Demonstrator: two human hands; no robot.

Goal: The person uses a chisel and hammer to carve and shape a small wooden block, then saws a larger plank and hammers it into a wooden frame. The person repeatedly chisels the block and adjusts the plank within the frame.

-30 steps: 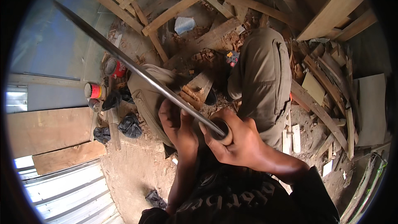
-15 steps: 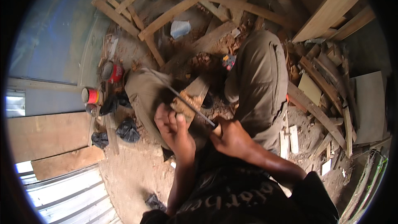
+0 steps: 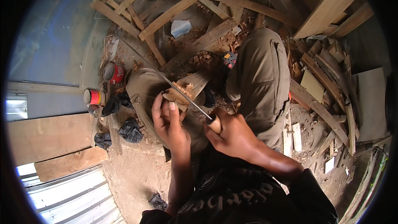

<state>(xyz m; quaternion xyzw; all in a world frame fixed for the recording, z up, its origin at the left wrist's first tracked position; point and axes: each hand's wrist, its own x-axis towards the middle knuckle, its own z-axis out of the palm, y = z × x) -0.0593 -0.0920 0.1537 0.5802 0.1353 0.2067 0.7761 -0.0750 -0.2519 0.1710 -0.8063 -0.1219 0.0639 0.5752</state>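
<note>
My left hand [image 3: 171, 126] is closed around a small carved wood block [image 3: 177, 95], its thumb pressed against the near side. The block's upper side looks rough and pale, and its underside is partly hidden by my fingers. My right hand [image 3: 230, 132] grips the wooden handle of a long, thin file [image 3: 193, 104]. The file's metal shaft slants up and left across the block, over my left knee, with its far end well past the knee. Beneath the block, a plank [image 3: 199, 81] lies between my legs.
Wooden frame pieces [image 3: 170, 18] lie ahead, with a pale blue plastic piece [image 3: 180, 28] among them. Scrap wood [image 3: 319, 95] is heaped on the right. At left stand a red can [image 3: 118, 74], another can [image 3: 93, 97] and black plastic bags [image 3: 130, 130]. Wood chips litter the ground.
The file has shifted slightly up and left with my right hand, and its shaft now shows farther past my knee. My left hand and the wood block have moved slightly left.
</note>
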